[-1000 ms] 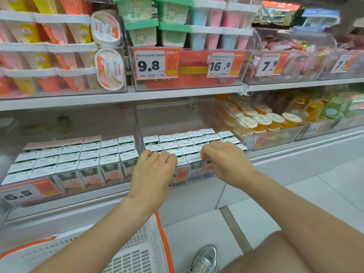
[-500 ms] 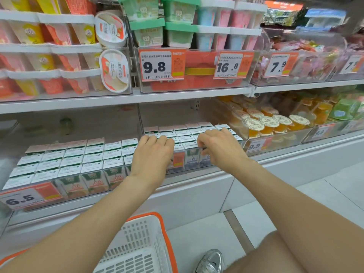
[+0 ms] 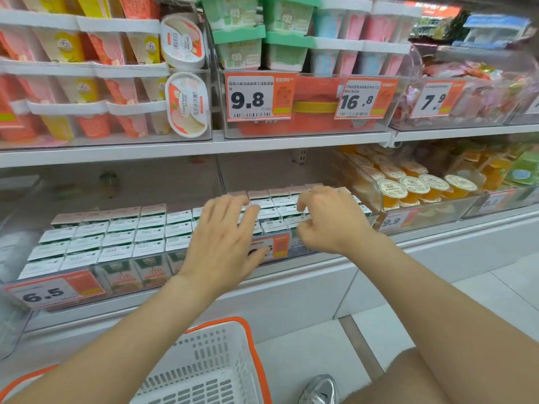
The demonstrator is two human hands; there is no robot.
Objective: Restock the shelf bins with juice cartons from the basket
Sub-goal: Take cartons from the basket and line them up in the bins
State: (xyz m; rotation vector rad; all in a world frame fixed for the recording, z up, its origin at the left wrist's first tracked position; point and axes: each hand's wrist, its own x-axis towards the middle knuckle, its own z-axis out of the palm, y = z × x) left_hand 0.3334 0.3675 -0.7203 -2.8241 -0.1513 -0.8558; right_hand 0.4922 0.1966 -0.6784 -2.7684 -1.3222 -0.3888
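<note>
So, just the head view to go on.

Both arms reach up toward 12 o'clock to the lower shelf. The left hand [image 3: 224, 243] is palm down, fingers straight and fanned out. It lies over the front left corner of the middle bin [image 3: 293, 249] and covers part of that bin's orange price tag [image 3: 278, 244]. The juice cartons [image 3: 271, 211] in that bin stand upright in tight rows, white tops showing. They sit at about 1 o'clock from the left hand, with its fingertips right over the nearest ones. Touching or just hovering? Can't tell, it's a bit blurry.

The right hand [image 3: 326, 223] is at 3 o'clock from the left one, over the right side of the same rows. Its fingers are curled down toward the carton tops, thumb tucked low at the front. Honestly can't tell if it's pinching a carton or holding nothing. The cartons run from its 9 o'clock round to its 12.

At 9 o'clock from the hands, the neighbouring bin is packed with more cartons [image 3: 116, 237], and a 6.5 tag [image 3: 54, 293] is on its front.

The basket [image 3: 248, 339], white with an orange rim, is down at 6 o'clock on the floor, well apart from both hands. No cartons show in the part you can see. Jelly cups [image 3: 414, 185] sit off at 3 o'clock.
</note>
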